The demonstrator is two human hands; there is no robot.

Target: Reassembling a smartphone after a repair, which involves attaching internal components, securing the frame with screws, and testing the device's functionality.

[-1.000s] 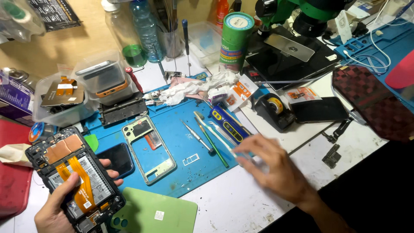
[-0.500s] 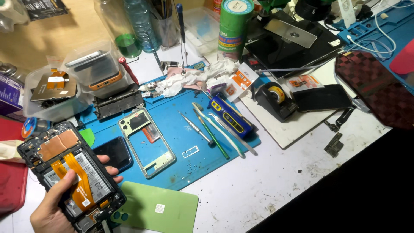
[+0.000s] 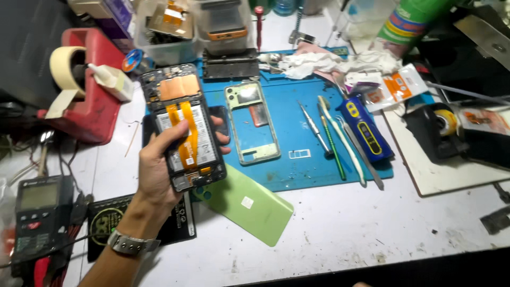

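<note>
My left hand (image 3: 159, 167) holds an opened phone (image 3: 183, 125) with its back off, showing a battery, orange flex cables and a copper patch; my thumb lies across the battery. It hovers over the left edge of a blue work mat (image 3: 297, 165). A green phone middle frame (image 3: 251, 121) lies on the mat just right of it, and a light green back cover (image 3: 245, 203) lies below. My right hand is out of view.
Tweezers, a green-handled tool and a white toothbrush (image 3: 340, 139) lie on the mat beside a blue device (image 3: 365, 130). A red tape dispenser (image 3: 79, 93) stands at left, a meter (image 3: 40, 210) at lower left, parts bins (image 3: 196, 26) behind, crumpled tissue (image 3: 324, 61) at back.
The view has swung left and closer. My right hand, which reached toward the tools a second ago, has left the view. My left hand has lifted the opened phone higher over the mat.
</note>
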